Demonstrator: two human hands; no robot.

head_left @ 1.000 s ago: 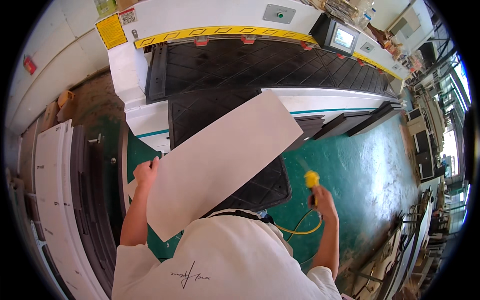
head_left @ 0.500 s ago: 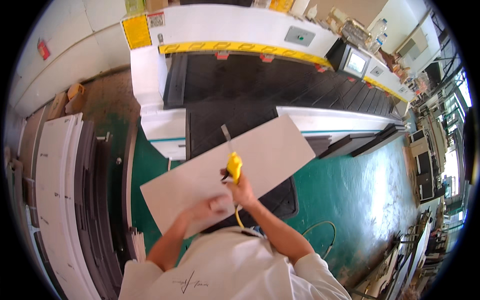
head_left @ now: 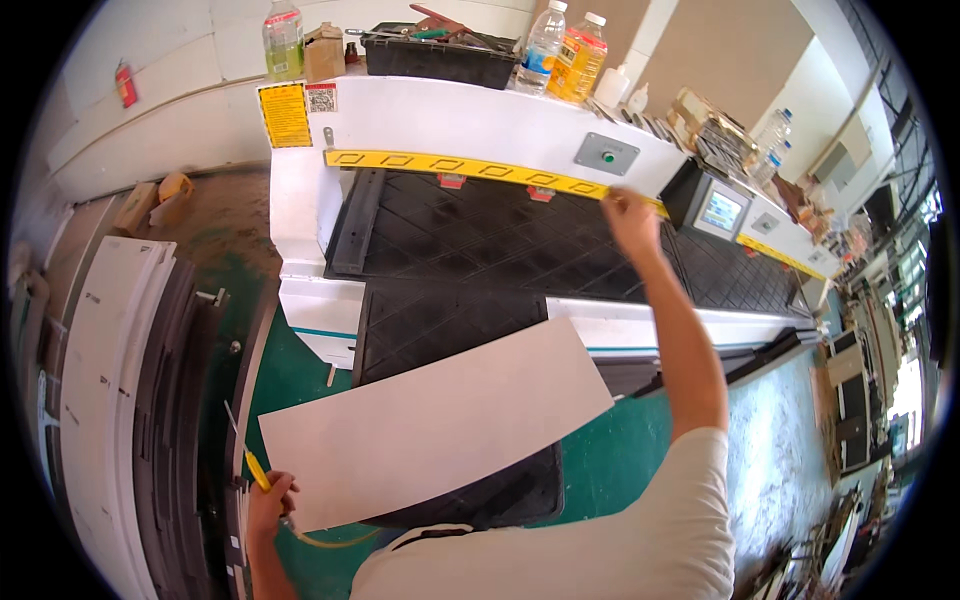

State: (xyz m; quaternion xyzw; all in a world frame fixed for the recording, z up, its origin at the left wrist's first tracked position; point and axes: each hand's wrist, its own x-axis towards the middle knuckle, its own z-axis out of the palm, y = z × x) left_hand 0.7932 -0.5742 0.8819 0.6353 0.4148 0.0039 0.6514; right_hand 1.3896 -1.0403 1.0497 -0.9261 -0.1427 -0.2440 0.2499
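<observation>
My left hand [head_left: 268, 505] is closed round a yellow air blow gun [head_left: 257, 470] with a long thin nozzle, beside the panel's near left corner. A hose trails from the gun toward my body. The pale rectangular panel [head_left: 430, 425] lies at a slant in front of me, over a black padded surface [head_left: 450, 325]. My right arm stretches forward, and my right hand [head_left: 630, 215] is raised at the yellow strip on the white machine [head_left: 450, 120]. Blur and the angle hide what its fingers are doing. A green button [head_left: 609, 156] sits on a plate just above that hand.
Bottles [head_left: 575, 60] and a black tool tray [head_left: 440, 62] stand on top of the machine. A screen [head_left: 720, 210] is mounted right of my hand. Upright boards [head_left: 110, 400] are stacked at the left. More dark boards [head_left: 720, 360] lean low at the right.
The blow gun has passed from my right hand to my left and moved to the lower left. My right hand has swung up and forward to the machine. The view has tilted up.
</observation>
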